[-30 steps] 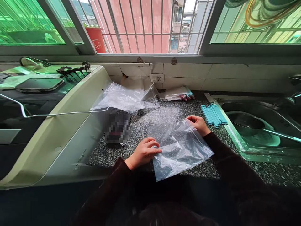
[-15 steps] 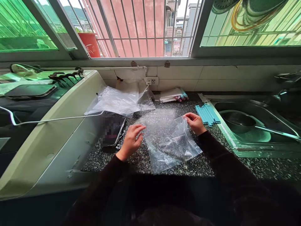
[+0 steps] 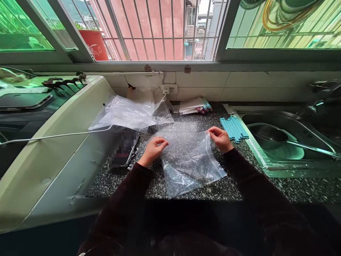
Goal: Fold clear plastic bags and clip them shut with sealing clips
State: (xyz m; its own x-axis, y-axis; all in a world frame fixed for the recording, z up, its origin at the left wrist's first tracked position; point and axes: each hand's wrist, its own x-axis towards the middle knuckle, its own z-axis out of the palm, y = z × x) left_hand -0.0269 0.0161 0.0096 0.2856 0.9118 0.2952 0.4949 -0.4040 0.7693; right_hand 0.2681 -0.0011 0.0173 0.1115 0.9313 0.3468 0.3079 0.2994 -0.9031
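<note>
A clear plastic zip bag (image 3: 190, 167) is spread just over the speckled counter (image 3: 154, 188), its zip strip along the right side. My right hand (image 3: 220, 138) pinches the bag's upper right corner between thumb and fingers. At its upper left corner, my left hand (image 3: 154, 151) is closed in a pinch on the bag's edge. Right of my right hand lies a row of turquoise strips (image 3: 233, 128). A phone (image 3: 124, 149), partly blurred out, rests to the left of my left hand.
More clear bags (image 3: 130, 113) are piled at the back left. Behind the zip bag lies a stack of flat packets (image 3: 195, 106). A white cable (image 3: 58, 135) crosses the pale appliance (image 3: 61, 142) on the left. The sink (image 3: 257, 156) on the right holds a pan (image 3: 269, 137).
My left hand first let go of the bag's left side and moved up, fingers apart. Now it has come down and pinched the upper left corner. My right hand keeps its hold.
</note>
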